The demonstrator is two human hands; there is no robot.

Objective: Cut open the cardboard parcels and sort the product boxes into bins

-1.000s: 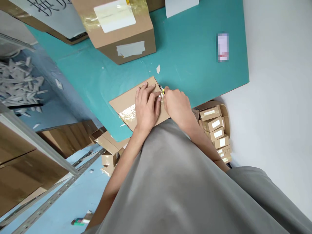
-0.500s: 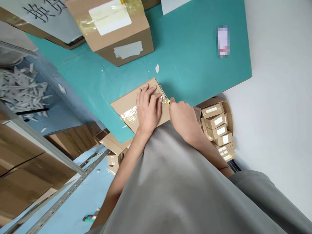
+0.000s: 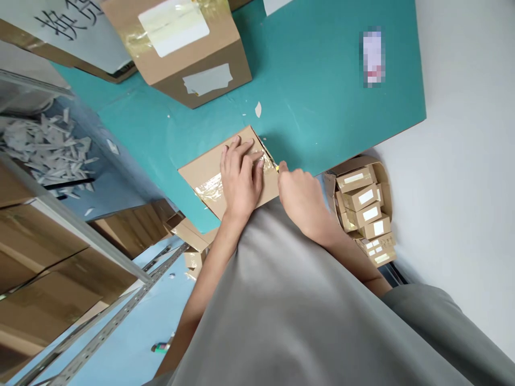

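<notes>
A small flat cardboard box [image 3: 200, 172] with clear tape across its top lies at the near edge of the teal table [image 3: 322, 107]. My left hand [image 3: 239, 179] lies flat on the box with its fingers stretched out, pressing on the taped seam. My right hand [image 3: 301, 201] is closed at the box's right edge. A small yellow tool [image 3: 277, 168] shows at its fingertips, touching the edge; most of the tool is hidden by the hand. My grey shirt fills the lower part of the view.
A larger taped cardboard box [image 3: 189, 48] stands at the back of the table beside a white sheet with writing [image 3: 80, 27]. An open carton of small labelled boxes [image 3: 364, 209] sits on the floor at right. Metal shelving [image 3: 80, 230] and paper scraps [image 3: 44, 150] are at left.
My right hand slid along the box's right edge from the far corner toward me. My left hand stayed flat on the box.
</notes>
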